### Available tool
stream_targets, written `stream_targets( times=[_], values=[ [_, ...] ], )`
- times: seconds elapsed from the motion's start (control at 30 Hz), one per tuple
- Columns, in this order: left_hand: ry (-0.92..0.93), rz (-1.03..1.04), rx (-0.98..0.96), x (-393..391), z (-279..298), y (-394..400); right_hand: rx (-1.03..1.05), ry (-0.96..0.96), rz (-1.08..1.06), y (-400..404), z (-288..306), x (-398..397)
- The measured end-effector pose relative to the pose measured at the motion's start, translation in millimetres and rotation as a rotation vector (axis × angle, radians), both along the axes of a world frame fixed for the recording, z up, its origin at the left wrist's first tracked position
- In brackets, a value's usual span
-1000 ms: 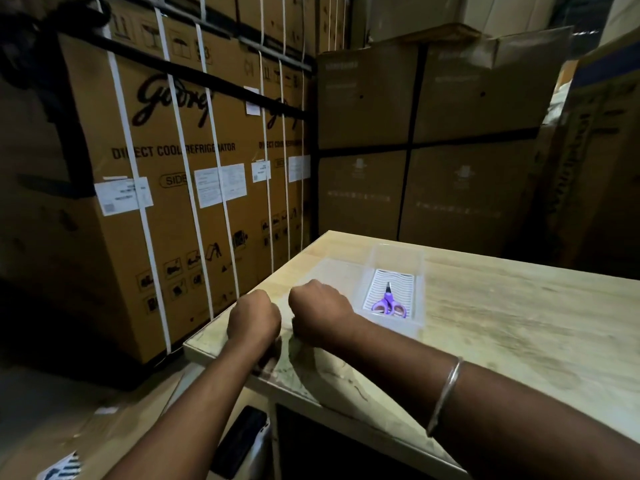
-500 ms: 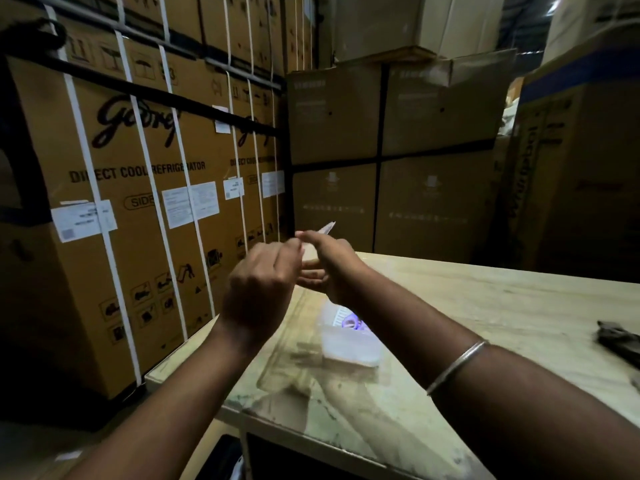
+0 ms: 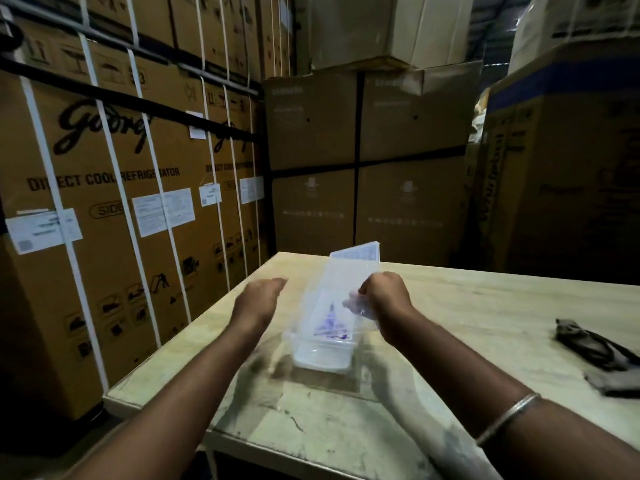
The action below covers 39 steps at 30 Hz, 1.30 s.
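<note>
Gripping clear box (image 3: pixel 325 355), far end raised, pointing away: right hand (image 3: pixel 384 299); left hand (image 3: pixel 259 299) spread

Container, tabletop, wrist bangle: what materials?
Container: clear plastic, glossy; purple scissors show through its wall. Tabletop: pale wood, possibly laminate, matte; faint grain, scuffs. Bangle: probably metal; thin silvery band with a glint.

Container (image 3: pixel 322 358) on the table (image 3: pixel 485 306), scissors (image 3: pixel 330 327) inside it, cloth (image 3: pixel 595 348) well to its right, cartons (image 3: pixel 311 150) behind
</note>
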<state>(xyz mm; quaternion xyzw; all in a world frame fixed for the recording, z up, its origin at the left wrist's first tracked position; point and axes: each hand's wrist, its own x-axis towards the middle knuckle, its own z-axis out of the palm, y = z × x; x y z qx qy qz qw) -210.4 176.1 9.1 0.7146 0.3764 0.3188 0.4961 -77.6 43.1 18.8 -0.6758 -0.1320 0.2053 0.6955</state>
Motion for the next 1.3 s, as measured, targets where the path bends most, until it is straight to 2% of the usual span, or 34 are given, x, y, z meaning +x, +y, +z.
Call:
stream_targets(
  times=[0.1,0.23,0.43,0.53,0.77,1.1,1.3],
  values=[
    [-0.002,-0.089,-0.308,11.9,-8.4,-4.7,-0.104,-0.033,-0.047,-3.2,-14.2,3.2],
    [-0.005,-0.194,-0.443,15.1,-8.9,-19.6,-0.186,-0.072,-0.051,-2.7,-27.0,-0.8],
    [0.065,-0.136,-0.402,15.9,-10.5,-18.3,-0.143,-0.093,-0.113,9.7,-31.2,-12.2],
    [0.08,-0.117,-0.412,14.7,-14.1,-13.6,-0.181,-0.136,-0.053,14.3,-25.8,-13.4],
    [0.144,-0.163,-0.3,17.4,-11.2,-11.3,-0.259,-0.202,0.097,19.1,-23.3,-7.4],
    [0.152,-0.18,-0.175,24.2,-6.6,-18.0,-0.194,-0.183,0.043,12.8,-26.4,3.3],
    [0.2,-0.197,-0.132,26.6,-11.5,-15.3,-0.28,-0.273,0.101,2.8,-29.5,0.2]
  ],
)
